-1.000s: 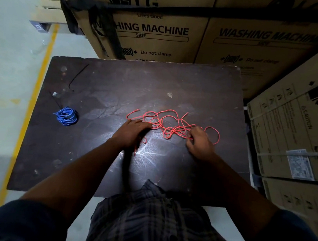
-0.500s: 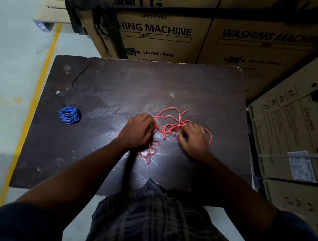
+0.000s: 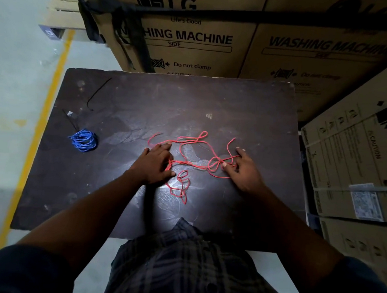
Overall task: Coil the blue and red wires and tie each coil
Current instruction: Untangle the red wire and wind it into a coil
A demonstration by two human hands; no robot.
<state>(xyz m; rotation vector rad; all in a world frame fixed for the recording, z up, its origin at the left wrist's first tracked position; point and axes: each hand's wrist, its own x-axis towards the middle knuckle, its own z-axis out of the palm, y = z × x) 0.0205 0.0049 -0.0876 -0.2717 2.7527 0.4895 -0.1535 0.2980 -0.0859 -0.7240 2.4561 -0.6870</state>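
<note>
Two hands (image 3: 154,164) (image 3: 243,170) spread red wire (image 3: 193,167), dark table (image 3: 191,100).

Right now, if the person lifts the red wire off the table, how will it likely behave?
The red wire would probably hang floppy, since it lies in loose, irregular loops. It likely holds some kinks, as small curls stay formed near the left hand. The crossed loop by the right hand may snag.

I have a single head-worn view, looking steeply down and forward from above the dark surface (image 3: 214,102). It sits close, arm's reach from the work, with stacked cardboard boxes (image 3: 195,43) filling the top edge and the floor (image 3: 14,76) at left.
</note>
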